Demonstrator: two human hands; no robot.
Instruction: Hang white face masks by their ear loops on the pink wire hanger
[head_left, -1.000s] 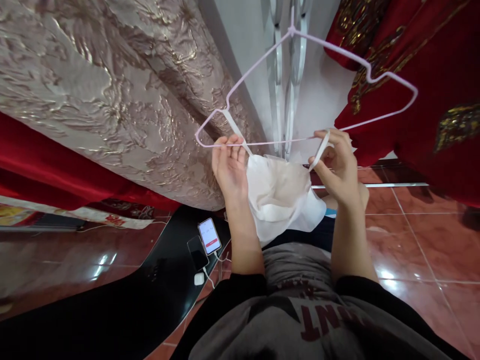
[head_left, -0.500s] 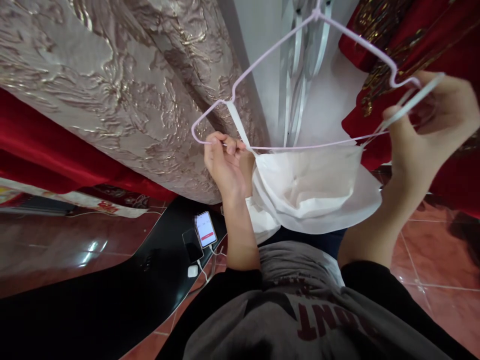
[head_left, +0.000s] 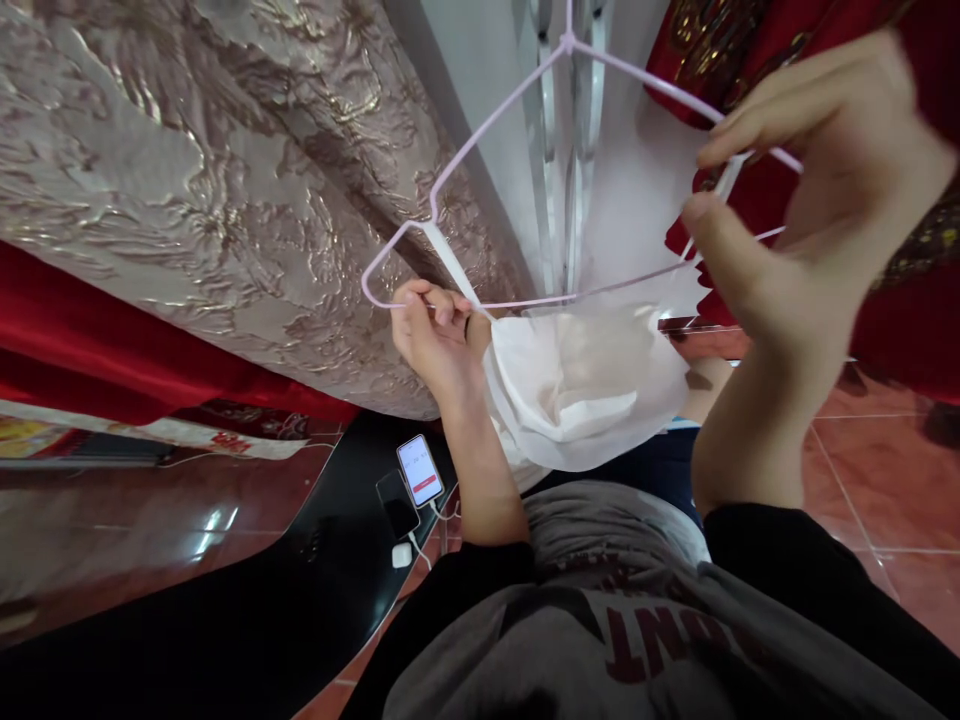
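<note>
A white garment with thin straps hangs from a pale pink hanger. My left hand is closed on the hanger's lower bar near its left corner. Close by, the left strap loops over the notch in the hanger's left shoulder. At the right shoulder, my right hand is around the right strap, thumb and fingertips apart. That strap reaches up to the hanger's right shoulder; my fingers partly hide where they meet. The garment sags below the bar in loose folds.
A pale embossed curtain hangs at the left, and red gold-trimmed cloth at the right. Two phones, one a lit phone, and a small white case lie on a black surface. Red tiles cover the floor.
My right hand has moved left and up along the hanger, its thumb and fingers now apart, and the right strap now sits at the hanger's right shoulder. My left hand keeps its grip.
</note>
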